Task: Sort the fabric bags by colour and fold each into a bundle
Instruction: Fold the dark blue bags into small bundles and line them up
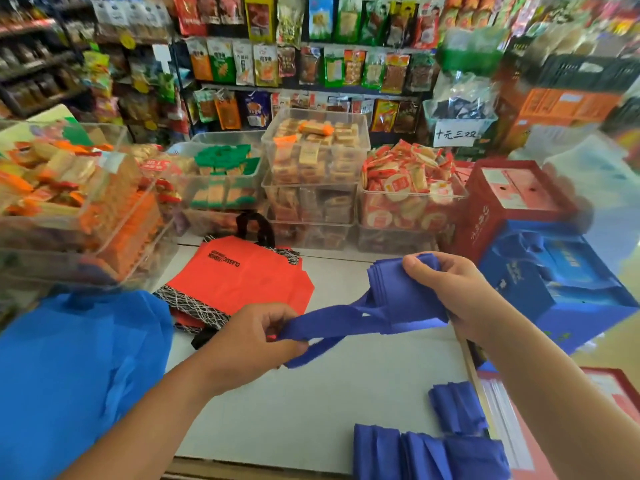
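1. Nearest me, at the near edge of the white counter (346,393), lie dark blue bundles (429,452) already folded, with one more (457,407) just behind them.
2. Above the counter's middle, off its surface, my right hand (460,292) is clenched around the folded body of a dark blue bag (398,292), thumb on top.
3. My left hand (256,337) pinches that bag's handle straps (329,327) and draws them taut away from the body.
4. Judging by this, I am about to wrap the straps round the bundle.
5. Risk: if my right-hand squeeze eases while the left pulls, the stacked folds could fan open, and I would need to refold.
6. Risk: a loose strap loop hangs below my left hand; wound slack, it may slip off the bundle.
7. At the counter's far side lie orange bags (239,275); at its left edge, a lighter blue bag (76,368) lies unfolded, so plenty remains.
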`<action>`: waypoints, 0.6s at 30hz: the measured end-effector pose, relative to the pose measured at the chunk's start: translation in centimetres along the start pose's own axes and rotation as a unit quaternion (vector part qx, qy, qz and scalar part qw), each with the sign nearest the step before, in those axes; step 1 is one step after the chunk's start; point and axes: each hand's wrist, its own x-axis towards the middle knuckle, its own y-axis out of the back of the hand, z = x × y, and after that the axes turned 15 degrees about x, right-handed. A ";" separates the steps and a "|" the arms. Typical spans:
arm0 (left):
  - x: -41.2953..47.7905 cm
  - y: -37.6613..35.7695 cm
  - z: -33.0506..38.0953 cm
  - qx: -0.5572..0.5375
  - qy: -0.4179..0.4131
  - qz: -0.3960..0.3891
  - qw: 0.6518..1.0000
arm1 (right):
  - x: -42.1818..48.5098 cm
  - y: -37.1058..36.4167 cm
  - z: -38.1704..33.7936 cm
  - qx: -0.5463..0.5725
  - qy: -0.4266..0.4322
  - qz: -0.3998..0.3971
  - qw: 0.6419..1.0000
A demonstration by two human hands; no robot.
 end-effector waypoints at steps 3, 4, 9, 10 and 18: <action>-0.3 0.0 -0.8 0.042 -0.025 0.040 0.998 | 0.0 0.9 0.7 -0.006 0.023 0.021 0.999; -0.4 0.0 -0.9 0.062 -0.041 0.025 0.997 | 0.1 1.1 0.8 -0.021 0.039 0.021 0.999; 1.6 -1.0 1.9 0.027 0.000 0.055 0.998 | -0.2 -0.6 0.0 -0.099 0.100 -0.061 0.988; 2.3 -1.4 2.8 0.028 0.001 0.035 0.999 | -0.3 -1.4 -0.3 -0.108 0.103 -0.086 0.985; 3.4 -1.0 2.9 -0.100 -0.014 -0.109 0.989 | 0.2 -4.2 -1.7 -0.100 0.086 -0.175 0.976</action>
